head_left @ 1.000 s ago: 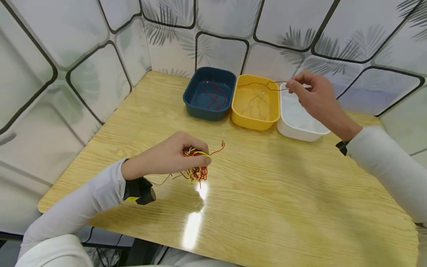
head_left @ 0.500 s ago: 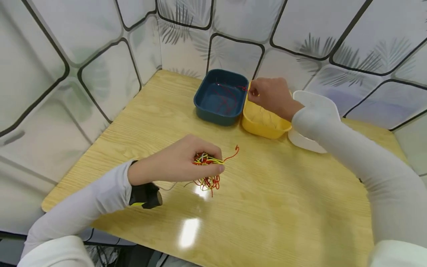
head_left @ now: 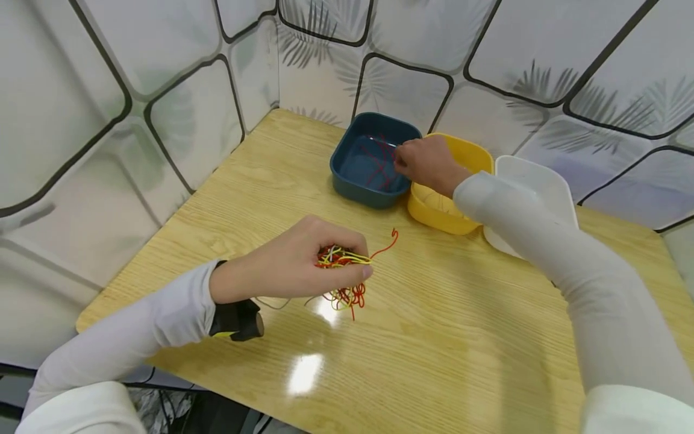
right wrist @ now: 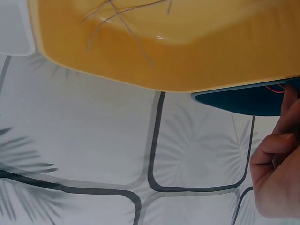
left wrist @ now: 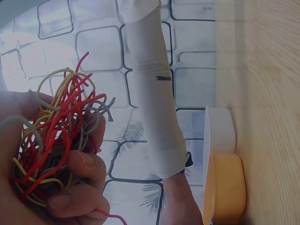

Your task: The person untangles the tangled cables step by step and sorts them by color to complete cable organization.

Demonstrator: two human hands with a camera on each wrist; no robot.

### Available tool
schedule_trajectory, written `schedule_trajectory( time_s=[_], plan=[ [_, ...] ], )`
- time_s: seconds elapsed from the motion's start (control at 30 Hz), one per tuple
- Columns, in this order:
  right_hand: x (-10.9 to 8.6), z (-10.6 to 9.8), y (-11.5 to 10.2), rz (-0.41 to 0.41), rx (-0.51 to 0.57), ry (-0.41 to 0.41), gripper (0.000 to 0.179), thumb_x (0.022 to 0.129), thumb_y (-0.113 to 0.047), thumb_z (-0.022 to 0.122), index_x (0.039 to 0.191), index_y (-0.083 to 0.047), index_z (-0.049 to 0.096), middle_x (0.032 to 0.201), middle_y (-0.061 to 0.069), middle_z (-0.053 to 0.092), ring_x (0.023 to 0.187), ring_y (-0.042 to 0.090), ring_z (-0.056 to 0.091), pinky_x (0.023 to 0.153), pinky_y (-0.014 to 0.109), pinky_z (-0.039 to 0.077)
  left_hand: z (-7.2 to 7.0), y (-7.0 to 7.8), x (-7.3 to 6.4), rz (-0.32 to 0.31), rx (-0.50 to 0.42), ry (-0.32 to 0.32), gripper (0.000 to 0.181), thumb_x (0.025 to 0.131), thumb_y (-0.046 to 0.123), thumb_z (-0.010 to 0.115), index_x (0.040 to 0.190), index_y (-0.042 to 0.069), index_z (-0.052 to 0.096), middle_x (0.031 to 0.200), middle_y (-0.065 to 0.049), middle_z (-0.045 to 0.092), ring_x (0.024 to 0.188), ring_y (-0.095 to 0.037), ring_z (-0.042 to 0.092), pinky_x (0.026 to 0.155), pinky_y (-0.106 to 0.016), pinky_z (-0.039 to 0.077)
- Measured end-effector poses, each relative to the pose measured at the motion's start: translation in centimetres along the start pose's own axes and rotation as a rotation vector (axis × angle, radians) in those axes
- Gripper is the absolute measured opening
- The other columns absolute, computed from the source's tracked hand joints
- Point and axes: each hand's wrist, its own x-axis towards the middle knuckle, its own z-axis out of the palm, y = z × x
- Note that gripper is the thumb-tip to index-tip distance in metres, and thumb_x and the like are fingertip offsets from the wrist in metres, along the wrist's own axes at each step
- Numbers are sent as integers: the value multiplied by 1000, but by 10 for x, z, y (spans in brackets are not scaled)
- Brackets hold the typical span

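My left hand (head_left: 303, 259) holds a tangled bundle of thin wires (left wrist: 61, 131), red, yellow and grey, above the table. One red strand sticks out past the fingertips and grey ends trail toward the wrist. At the back, my right hand (head_left: 425, 161) reaches over the right rim of the dark blue bin (head_left: 360, 193), its fingers bent. Red wires (head_left: 376, 166) lie in that bin, some right at the fingertips; I cannot tell whether the hand still pinches one. In the right wrist view, a finger dips behind the blue rim beside a red strand.
The yellow bin (head_left: 447, 223) stands against the blue one, with a few thin pale wires (right wrist: 126, 28) inside. To its right is a white bin (head_left: 542, 175), partly covered by the right sleeve. A patterned wall rises close behind the bins. The wooden table (head_left: 434, 337) stretches in front.
My right hand has swung left from above the white bin to the blue one, carrying a red wire there. My left hand keeps its bundle; the view has shifted slightly.
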Motion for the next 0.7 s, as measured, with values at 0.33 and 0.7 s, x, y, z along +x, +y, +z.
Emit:
schedule_trajectory(
  time_s=[0.33, 0.7],
  plan=[
    [-11, 0, -12, 123, -18, -168, 31, 97, -41, 67, 87, -14, 77, 72, 4, 73, 53, 18, 60, 43, 25, 33, 2, -6, 5, 33, -34, -55, 16, 97, 22, 66, 82, 25, 67, 67, 15, 55, 57, -6, 48, 59, -24, 40],
    [-10, -8, -46, 108, 25, -88, 50, 102, -45, 57, 61, -18, 50, 53, -4, 42, 44, 13, 36, 45, 25, 18, -1, -27, -11, -24, -25, -51, 12, 99, 23, 65, 88, 24, 69, 74, 14, 59, 64, -6, 49, 62, -23, 41]
  ],
)
